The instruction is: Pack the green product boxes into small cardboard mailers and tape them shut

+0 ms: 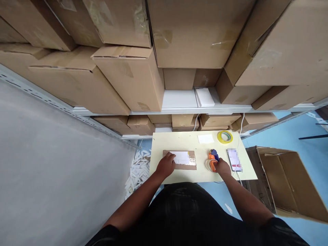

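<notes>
With the left hand, rests on the left end of a flat brown package, partly over its white label; too small in view to tell whether pinching the cardboard or only pressing. With the right hand, grips an orange-and-blue tape dispenser. Has the package on the left half of the worktop, long axis running left to right, right short end facing the dispenser across a bare strip. Has the left hand nearer, touching, and the right hand well apart from the package, with the dispenser between. Has a phone just right of the right hand and a yellow tape roll toward the far right
</notes>
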{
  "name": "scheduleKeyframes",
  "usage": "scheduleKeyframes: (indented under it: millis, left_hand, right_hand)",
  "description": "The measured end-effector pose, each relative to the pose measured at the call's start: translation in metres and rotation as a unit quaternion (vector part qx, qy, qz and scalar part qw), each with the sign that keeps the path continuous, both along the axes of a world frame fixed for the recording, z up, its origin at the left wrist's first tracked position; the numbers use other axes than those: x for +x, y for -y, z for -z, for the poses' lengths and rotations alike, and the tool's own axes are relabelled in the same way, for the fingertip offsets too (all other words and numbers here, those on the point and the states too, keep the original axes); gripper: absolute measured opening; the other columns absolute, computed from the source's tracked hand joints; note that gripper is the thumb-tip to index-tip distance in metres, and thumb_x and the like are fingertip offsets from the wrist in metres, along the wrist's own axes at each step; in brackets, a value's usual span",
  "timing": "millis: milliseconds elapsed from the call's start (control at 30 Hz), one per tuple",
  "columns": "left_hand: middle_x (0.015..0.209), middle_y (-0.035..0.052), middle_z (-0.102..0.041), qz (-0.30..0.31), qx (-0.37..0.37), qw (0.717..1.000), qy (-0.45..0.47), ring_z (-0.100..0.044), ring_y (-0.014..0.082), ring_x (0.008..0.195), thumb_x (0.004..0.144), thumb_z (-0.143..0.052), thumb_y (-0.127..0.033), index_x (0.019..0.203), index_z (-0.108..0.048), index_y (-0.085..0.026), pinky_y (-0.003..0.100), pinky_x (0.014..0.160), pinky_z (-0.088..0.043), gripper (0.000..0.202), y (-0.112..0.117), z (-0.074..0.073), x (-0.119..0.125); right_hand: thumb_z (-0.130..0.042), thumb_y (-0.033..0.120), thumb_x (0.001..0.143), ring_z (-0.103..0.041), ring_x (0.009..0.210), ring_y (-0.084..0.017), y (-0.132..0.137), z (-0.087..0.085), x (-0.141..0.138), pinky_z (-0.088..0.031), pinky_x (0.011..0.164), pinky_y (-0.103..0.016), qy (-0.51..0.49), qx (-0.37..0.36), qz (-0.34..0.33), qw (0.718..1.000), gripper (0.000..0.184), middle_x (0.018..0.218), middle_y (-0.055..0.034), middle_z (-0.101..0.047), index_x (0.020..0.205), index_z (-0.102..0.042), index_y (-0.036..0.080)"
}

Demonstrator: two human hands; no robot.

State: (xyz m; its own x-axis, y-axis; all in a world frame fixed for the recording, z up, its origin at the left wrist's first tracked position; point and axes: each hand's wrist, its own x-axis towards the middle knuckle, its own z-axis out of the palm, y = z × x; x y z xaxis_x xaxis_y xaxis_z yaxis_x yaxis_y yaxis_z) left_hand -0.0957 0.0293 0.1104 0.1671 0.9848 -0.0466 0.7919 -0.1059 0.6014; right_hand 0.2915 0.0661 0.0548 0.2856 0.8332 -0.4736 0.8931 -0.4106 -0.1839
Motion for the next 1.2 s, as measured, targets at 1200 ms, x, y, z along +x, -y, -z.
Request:
scheduleKeyframes:
  millis: [1200]
  left_hand:
    - [0.081,0.0031,-0.071,-0.187,-0.191,0.897,0.352,-0.063,0.0169,0.061,0.096,-0.051,-0.049,0.097,-0.070,-0.018,0.029,0.060,-0.053,0.036,0.001,-0.007,-0.017]
  right_hand:
    - [-0.066,0.035,0.085,-0.061,0.098,-0.029,0.013,-0.111,-0.190,-0.046,0.088,-0.039,-0.035,0.215,-0.412,0.885,0.048,0.108,-0.0131,-0.065,0.127,-0.052,0.016]
